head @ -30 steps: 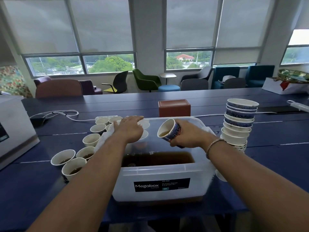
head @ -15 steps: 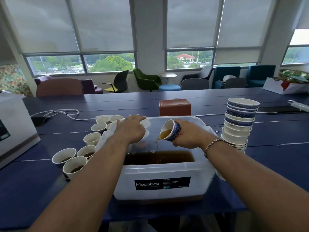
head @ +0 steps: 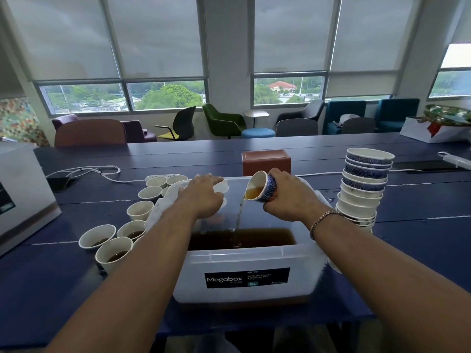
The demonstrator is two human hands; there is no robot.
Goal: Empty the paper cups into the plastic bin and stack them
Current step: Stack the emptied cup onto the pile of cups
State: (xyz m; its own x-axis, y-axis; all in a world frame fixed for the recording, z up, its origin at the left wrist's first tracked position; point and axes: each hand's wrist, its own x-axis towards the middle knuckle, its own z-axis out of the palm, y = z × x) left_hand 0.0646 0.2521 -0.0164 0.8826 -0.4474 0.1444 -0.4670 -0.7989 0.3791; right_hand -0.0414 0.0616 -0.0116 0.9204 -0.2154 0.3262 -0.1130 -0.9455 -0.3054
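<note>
The right hand (head: 289, 198) grips the cup (head: 265, 187) and should tip it slowly over the bin (head: 244, 261), while the left hand (head: 204, 197) lies flat at its nine o'clock.

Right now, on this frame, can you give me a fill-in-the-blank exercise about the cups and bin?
1. The plastic bin's label reads ____.
2. The right hand tilts a paper cup, and its liquid streams into the ____.
3. The stack of empty cups stands on the bin's ____ side.
4. The cups with liquid in them stand on its ____ side.
Missing words: Megabox; bin; right; left.
</note>
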